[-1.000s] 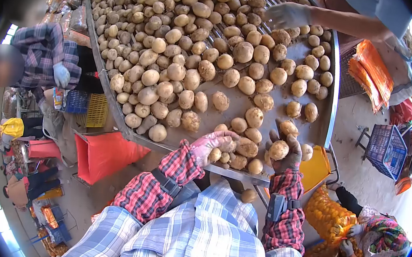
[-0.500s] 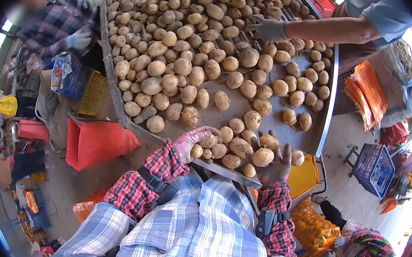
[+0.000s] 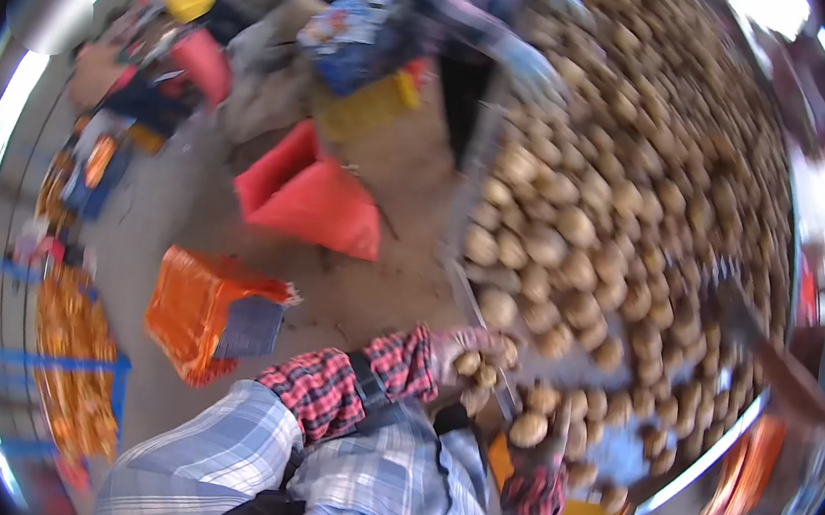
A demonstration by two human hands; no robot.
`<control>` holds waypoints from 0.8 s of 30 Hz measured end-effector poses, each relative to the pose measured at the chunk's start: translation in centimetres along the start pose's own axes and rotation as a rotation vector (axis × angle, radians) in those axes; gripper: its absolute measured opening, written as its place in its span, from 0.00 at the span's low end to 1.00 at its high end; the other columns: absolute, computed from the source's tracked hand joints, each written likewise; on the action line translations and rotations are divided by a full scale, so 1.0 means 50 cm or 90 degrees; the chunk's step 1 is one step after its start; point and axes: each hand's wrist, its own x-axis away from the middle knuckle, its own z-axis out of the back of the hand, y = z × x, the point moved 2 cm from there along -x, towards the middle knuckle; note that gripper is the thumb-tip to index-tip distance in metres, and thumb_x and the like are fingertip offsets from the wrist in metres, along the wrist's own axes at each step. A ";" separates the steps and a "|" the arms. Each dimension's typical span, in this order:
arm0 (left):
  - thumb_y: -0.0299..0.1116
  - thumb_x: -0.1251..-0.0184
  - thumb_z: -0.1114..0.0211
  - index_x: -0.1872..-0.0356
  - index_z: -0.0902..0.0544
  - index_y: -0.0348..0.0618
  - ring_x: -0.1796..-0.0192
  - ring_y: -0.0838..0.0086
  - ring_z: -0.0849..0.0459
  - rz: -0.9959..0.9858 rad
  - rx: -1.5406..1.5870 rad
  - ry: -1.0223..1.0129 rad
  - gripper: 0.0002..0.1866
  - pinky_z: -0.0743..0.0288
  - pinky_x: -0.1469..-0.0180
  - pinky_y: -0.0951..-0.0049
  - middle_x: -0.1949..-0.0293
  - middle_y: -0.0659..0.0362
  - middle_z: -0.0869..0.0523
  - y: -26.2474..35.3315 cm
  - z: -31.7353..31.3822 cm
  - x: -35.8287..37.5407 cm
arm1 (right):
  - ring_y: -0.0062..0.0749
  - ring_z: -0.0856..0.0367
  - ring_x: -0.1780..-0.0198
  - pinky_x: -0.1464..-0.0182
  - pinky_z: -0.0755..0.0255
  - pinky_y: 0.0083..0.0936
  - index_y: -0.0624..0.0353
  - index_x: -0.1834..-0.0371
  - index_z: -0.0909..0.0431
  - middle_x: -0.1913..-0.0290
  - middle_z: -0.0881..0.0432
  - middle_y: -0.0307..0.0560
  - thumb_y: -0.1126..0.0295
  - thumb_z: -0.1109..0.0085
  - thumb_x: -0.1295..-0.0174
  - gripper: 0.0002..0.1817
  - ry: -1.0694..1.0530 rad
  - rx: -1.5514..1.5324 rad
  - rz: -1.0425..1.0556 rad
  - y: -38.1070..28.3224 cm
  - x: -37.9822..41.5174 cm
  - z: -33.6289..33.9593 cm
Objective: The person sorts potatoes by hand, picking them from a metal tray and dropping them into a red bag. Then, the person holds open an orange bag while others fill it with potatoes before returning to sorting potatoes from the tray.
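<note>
Potatoes (image 3: pixel 576 230) cover the metal sorting table (image 3: pixel 484 154), many of them blurred by motion. My left hand (image 3: pixel 458 351), in a pinkish glove, is at the table's near edge with its fingers curled round a few small potatoes (image 3: pixel 485 376). To its right, my right hand (image 3: pixel 549 443), in a dark glove, lies among potatoes on the table. A larger potato (image 3: pixel 528 430) rests against it, and its fingers are partly hidden and smeared.
An orange bag (image 3: pixel 188 309) and a red sack (image 3: pixel 313 202) stand on the floor at the left. A co-worker's gloved hand (image 3: pixel 534 74) reaches over the table's left side; another person's arm (image 3: pixel 792 378) reaches in from the right. A yellow crate (image 3: pixel 373 108) stands behind.
The view has swung left, so the table appears farther right and more floor shows. My left hand now holds small potatoes at the table's edge.
</note>
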 end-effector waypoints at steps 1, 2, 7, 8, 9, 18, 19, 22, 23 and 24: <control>0.39 0.27 0.35 0.34 0.27 0.53 0.56 0.62 0.10 -0.039 -0.034 -0.005 0.23 0.15 0.65 0.61 0.49 0.55 0.14 0.022 0.031 0.030 | 0.50 0.22 0.40 0.40 0.22 0.48 0.57 0.29 0.33 0.36 0.23 0.57 0.35 0.47 0.32 0.41 -0.002 0.003 -0.041 0.029 -0.015 0.011; 0.41 0.27 0.35 0.35 0.26 0.53 0.54 0.63 0.11 -0.059 -0.061 -0.017 0.22 0.16 0.64 0.62 0.48 0.57 0.14 0.042 0.100 0.060 | 0.43 0.20 0.47 0.47 0.21 0.40 0.57 0.34 0.28 0.41 0.20 0.52 0.34 0.50 0.31 0.38 -0.017 0.060 -0.072 0.063 -0.034 -0.009; 0.41 0.27 0.34 0.38 0.24 0.56 0.52 0.63 0.12 -0.208 0.009 0.164 0.20 0.17 0.59 0.62 0.47 0.57 0.15 0.118 0.305 0.321 | 0.43 0.18 0.52 0.49 0.20 0.49 0.55 0.45 0.22 0.47 0.17 0.52 0.36 0.48 0.31 0.32 -0.015 0.263 -0.168 0.206 -0.131 -0.021; 0.40 0.27 0.34 0.39 0.23 0.56 0.53 0.61 0.12 -0.257 0.064 0.149 0.19 0.17 0.61 0.62 0.46 0.56 0.15 0.116 0.355 0.374 | 0.44 0.17 0.52 0.49 0.20 0.51 0.56 0.46 0.22 0.48 0.17 0.53 0.36 0.46 0.31 0.32 0.024 0.259 -0.205 0.246 -0.166 -0.035; 0.40 0.28 0.34 0.40 0.23 0.56 0.53 0.62 0.12 -0.283 0.092 0.166 0.18 0.18 0.63 0.61 0.46 0.55 0.15 0.110 0.417 0.416 | 0.45 0.17 0.53 0.49 0.21 0.53 0.56 0.47 0.22 0.48 0.17 0.53 0.37 0.45 0.32 0.31 0.065 0.254 -0.238 0.285 -0.203 -0.045; 0.41 0.30 0.33 0.41 0.24 0.54 0.53 0.63 0.13 -0.414 0.215 0.391 0.19 0.18 0.59 0.61 0.50 0.57 0.16 0.045 0.546 0.731 | 0.46 0.16 0.48 0.46 0.18 0.54 0.56 0.44 0.25 0.49 0.16 0.49 0.43 0.48 0.26 0.27 -0.293 0.353 -0.173 0.646 -0.534 -0.638; 0.41 0.30 0.33 0.41 0.23 0.54 0.54 0.64 0.13 -0.445 0.215 0.355 0.19 0.18 0.59 0.61 0.50 0.58 0.16 0.033 0.568 0.720 | 0.46 0.16 0.48 0.46 0.18 0.54 0.56 0.44 0.25 0.49 0.16 0.49 0.43 0.48 0.26 0.27 -0.300 0.366 -0.170 0.668 -0.557 -0.673; 0.41 0.31 0.32 0.43 0.22 0.55 0.54 0.66 0.14 -0.425 0.282 0.367 0.18 0.20 0.57 0.61 0.51 0.59 0.16 0.041 0.563 0.747 | 0.46 0.17 0.44 0.42 0.20 0.51 0.57 0.45 0.23 0.48 0.17 0.50 0.45 0.47 0.26 0.25 -0.265 0.325 -0.165 0.705 -0.585 -0.749; 0.41 0.31 0.32 0.43 0.22 0.56 0.54 0.67 0.14 -0.428 0.292 0.383 0.17 0.20 0.56 0.61 0.51 0.59 0.16 0.044 0.564 0.751 | 0.49 0.17 0.45 0.41 0.21 0.54 0.58 0.46 0.22 0.48 0.16 0.51 0.46 0.47 0.27 0.25 -0.277 0.319 -0.169 0.714 -0.596 -0.748; 0.41 0.31 0.32 0.43 0.22 0.56 0.54 0.67 0.14 -0.431 0.298 0.381 0.17 0.20 0.56 0.61 0.51 0.59 0.16 0.049 0.564 0.752 | 0.51 0.17 0.45 0.40 0.22 0.57 0.58 0.47 0.21 0.48 0.16 0.51 0.47 0.46 0.28 0.24 -0.290 0.313 -0.177 0.725 -0.604 -0.744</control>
